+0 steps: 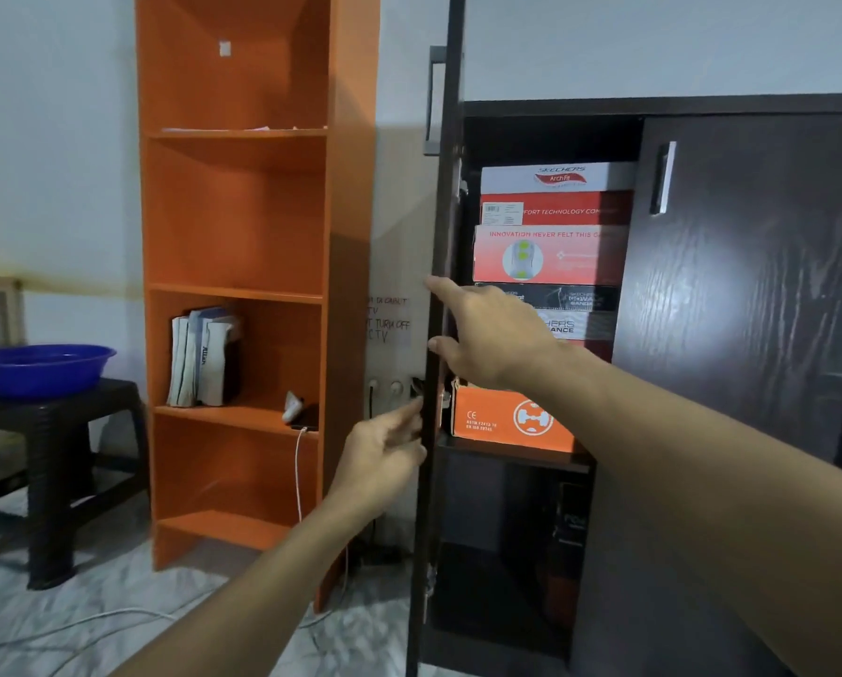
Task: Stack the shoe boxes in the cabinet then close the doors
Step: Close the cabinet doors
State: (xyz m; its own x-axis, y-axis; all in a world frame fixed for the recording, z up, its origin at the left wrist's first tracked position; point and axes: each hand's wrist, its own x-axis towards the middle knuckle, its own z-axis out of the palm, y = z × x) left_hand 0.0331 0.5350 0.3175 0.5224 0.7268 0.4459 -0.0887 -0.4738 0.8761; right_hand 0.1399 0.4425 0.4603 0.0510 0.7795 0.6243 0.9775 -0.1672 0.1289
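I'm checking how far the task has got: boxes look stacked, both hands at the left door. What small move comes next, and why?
Probably swing the left door shut. The shoe boxes already sit stacked inside the cabinet, the right door looks closed, and both the left hand and right hand rest at the open door's edge.

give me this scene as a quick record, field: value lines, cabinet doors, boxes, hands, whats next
left door: open, seen edge-on
right door: closed
shoe boxes: stacked on the upper shelf, white and red Skechers box on top, orange box at the bottom
left hand: fingers on the left door's edge, low
right hand: fingers on the same edge, higher up
beside cabinet: orange bookshelf, blue basin on a dark stool
stage: boxes in, left door not yet shut
likely next: swing the left door closed
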